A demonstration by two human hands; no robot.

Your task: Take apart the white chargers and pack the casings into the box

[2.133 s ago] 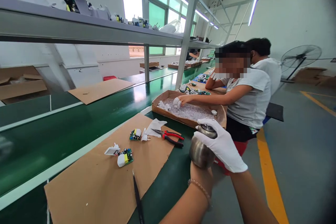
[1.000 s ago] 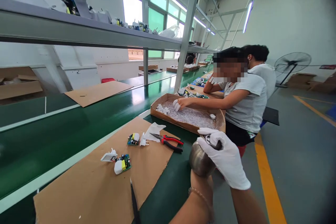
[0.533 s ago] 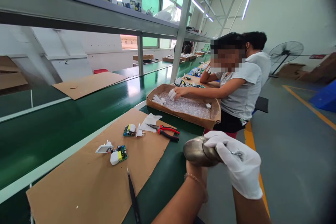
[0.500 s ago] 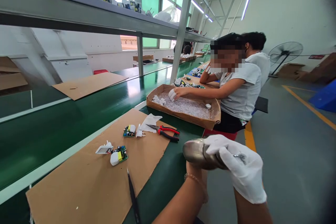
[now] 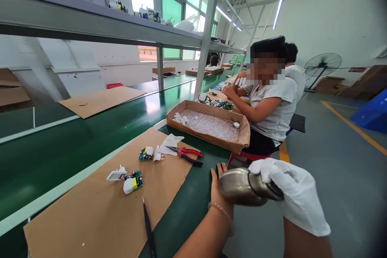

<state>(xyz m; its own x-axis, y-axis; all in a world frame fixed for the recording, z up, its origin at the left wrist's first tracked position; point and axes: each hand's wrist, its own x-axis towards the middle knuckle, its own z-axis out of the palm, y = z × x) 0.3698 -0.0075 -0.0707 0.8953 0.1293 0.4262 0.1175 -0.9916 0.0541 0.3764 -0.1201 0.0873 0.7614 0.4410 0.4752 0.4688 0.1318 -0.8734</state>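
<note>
A brushed-metal flask (image 5: 242, 185) lies tilted nearly level in front of me at the bench edge. My right hand (image 5: 284, 177), in a white glove, is closed round its right end. Bare and wearing a bracelet, my left hand (image 5: 216, 183) is partly behind the flask's rounded left end. Its fingers are stretched out and apart near the bench edge; whether the palm touches the metal is hidden. On a cardboard sheet (image 5: 99, 213) to the left lie red-and-black pliers (image 5: 187, 155), black tweezers (image 5: 148, 225), a circuit board with a white housing (image 5: 133, 181) and another board (image 5: 146, 153).
A shallow cardboard box (image 5: 208, 139) lined with bubble wrap holds small white parts beyond the pliers. A white plug piece (image 5: 157, 154) and a white scrap (image 5: 173, 141) lie nearby. A co-worker (image 5: 269, 100) sits past the box. Above the bench runs a shelf (image 5: 99, 20).
The flask and my right hand have shifted slightly right. My left fingers, hidden before, now show stretched out beside the flask. The co-worker's hand has left the box. The view has shifted slightly.
</note>
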